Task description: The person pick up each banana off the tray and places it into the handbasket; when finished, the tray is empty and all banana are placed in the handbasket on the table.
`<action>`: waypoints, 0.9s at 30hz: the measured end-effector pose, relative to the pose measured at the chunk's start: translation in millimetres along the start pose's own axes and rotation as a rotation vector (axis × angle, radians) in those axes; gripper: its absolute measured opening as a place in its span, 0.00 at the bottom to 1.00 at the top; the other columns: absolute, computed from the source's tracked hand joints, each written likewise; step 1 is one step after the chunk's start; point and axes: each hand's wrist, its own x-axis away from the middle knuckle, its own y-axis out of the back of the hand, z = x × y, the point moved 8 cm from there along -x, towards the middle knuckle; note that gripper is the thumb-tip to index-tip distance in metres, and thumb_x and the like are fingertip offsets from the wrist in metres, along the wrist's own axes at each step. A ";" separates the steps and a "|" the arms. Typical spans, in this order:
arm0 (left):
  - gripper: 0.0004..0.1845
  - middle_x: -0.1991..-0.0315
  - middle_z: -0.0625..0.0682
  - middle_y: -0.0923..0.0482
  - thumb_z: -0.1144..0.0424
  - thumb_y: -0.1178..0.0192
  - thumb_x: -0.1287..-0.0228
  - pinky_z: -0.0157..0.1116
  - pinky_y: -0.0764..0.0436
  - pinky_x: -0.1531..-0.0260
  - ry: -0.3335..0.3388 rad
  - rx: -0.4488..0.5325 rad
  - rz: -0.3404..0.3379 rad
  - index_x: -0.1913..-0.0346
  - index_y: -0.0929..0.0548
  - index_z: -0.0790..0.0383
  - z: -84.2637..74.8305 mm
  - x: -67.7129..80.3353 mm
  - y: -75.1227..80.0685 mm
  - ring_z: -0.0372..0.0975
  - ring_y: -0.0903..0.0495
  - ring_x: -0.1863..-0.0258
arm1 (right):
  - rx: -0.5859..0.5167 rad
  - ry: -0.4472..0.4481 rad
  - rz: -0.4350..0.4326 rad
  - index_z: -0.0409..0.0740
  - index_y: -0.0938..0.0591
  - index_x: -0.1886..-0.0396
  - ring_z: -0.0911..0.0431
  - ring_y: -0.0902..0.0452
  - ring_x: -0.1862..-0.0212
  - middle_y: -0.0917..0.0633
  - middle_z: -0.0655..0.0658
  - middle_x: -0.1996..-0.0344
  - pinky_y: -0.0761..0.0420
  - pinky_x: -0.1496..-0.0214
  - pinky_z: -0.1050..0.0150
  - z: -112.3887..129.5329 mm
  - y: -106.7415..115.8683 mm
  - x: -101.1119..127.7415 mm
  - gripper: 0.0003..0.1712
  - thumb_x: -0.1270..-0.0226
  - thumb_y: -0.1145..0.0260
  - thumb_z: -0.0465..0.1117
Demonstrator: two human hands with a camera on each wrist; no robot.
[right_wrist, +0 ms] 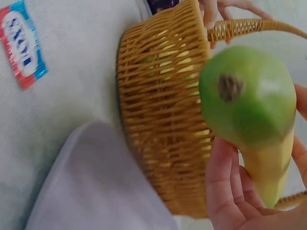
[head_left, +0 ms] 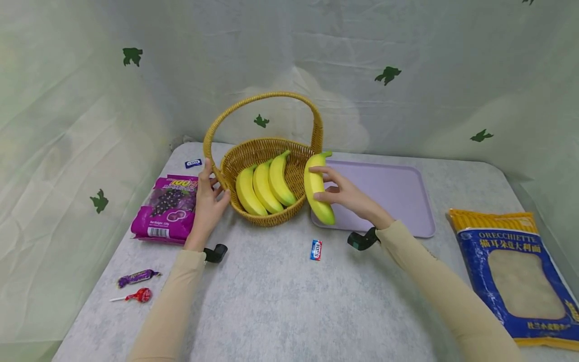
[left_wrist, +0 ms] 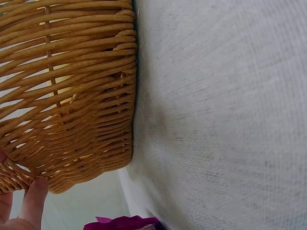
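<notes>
Right hand wrapped around a banana, held upright just right of the wicker basket and over the near-left corner of the lilac tray. Left hand on the basket's left rim by the handle base, fingers probably curled round it. Three more bananas inside, between both hands.

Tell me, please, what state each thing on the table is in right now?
Banana: held by right hand, above tray edge.
Basket: upright, three bananas inside, left hand gripping its rim.
Tray: flat, nothing resting on it.
Grape candy bag: lying flat, sealed.
Pasta bag: lying flat, sealed.
Lollipop: wrapped.
</notes>
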 end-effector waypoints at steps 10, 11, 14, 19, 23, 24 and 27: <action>0.59 0.36 0.74 0.51 0.85 0.49 0.41 0.64 0.33 0.45 -0.034 0.006 0.005 0.35 0.55 0.08 -40.1 1.5 0.5 0.67 0.37 0.42 | 0.103 0.059 0.074 0.60 0.38 0.28 0.48 0.26 0.59 0.32 0.42 0.45 0.23 0.50 0.53 19.8 -19.4 -28.2 0.34 0.31 0.41 0.42; 0.60 0.36 0.74 0.50 0.85 0.49 0.42 0.64 0.33 0.46 -0.037 0.004 0.005 0.36 0.55 0.08 -40.3 1.5 0.5 0.67 0.37 0.42 | 0.111 0.060 0.072 0.59 0.38 0.27 0.48 0.27 0.58 0.33 0.42 0.43 0.23 0.51 0.54 21.0 -19.9 -31.9 0.34 0.31 0.41 0.42; 0.60 0.36 0.74 0.50 0.85 0.49 0.42 0.64 0.33 0.46 -0.036 0.004 0.006 0.36 0.55 0.08 -40.3 1.1 0.5 0.67 0.36 0.42 | 0.141 0.056 0.058 0.55 0.37 0.27 0.51 0.28 0.57 0.32 0.43 0.43 0.23 0.55 0.58 24.4 -20.0 -43.0 0.34 0.32 0.40 0.41; 0.59 0.35 0.73 0.51 0.85 0.49 0.41 0.64 0.33 0.46 -0.027 0.006 0.007 0.35 0.55 0.09 -39.7 1.2 0.5 0.66 0.36 0.42 | 0.176 0.061 0.028 0.46 0.34 0.29 0.53 0.34 0.70 0.31 0.40 0.57 0.28 0.70 0.63 29.5 -16.6 -61.1 0.33 0.33 0.39 0.38; 0.59 0.33 0.73 0.53 0.85 0.49 0.41 0.64 0.33 0.45 -0.027 0.011 0.008 0.35 0.54 0.08 -41.2 1.5 0.4 0.66 0.37 0.42 | 0.235 0.010 0.001 0.45 0.32 0.31 0.53 0.36 0.76 0.29 0.37 0.64 0.30 0.75 0.63 29.3 -13.9 -71.2 0.32 0.35 0.39 0.37; 0.59 0.33 0.73 0.53 0.85 0.49 0.41 0.64 0.33 0.45 -0.028 0.011 0.008 0.36 0.54 0.08 -41.7 1.5 0.3 0.67 0.37 0.42 | 0.264 -0.005 -0.007 0.45 0.31 0.31 0.53 0.36 0.76 0.28 0.37 0.63 0.31 0.75 0.63 29.1 -13.4 -73.1 0.31 0.35 0.39 0.37; 0.59 0.33 0.73 0.54 0.85 0.49 0.41 0.65 0.34 0.45 -0.028 0.005 0.008 0.36 0.55 0.08 -42.2 1.5 0.5 0.67 0.37 0.42 | 0.376 -0.050 -0.030 0.44 0.28 0.34 0.54 0.35 0.71 0.25 0.37 0.59 0.32 0.71 0.64 27.9 -12.7 -77.8 0.29 0.35 0.39 0.38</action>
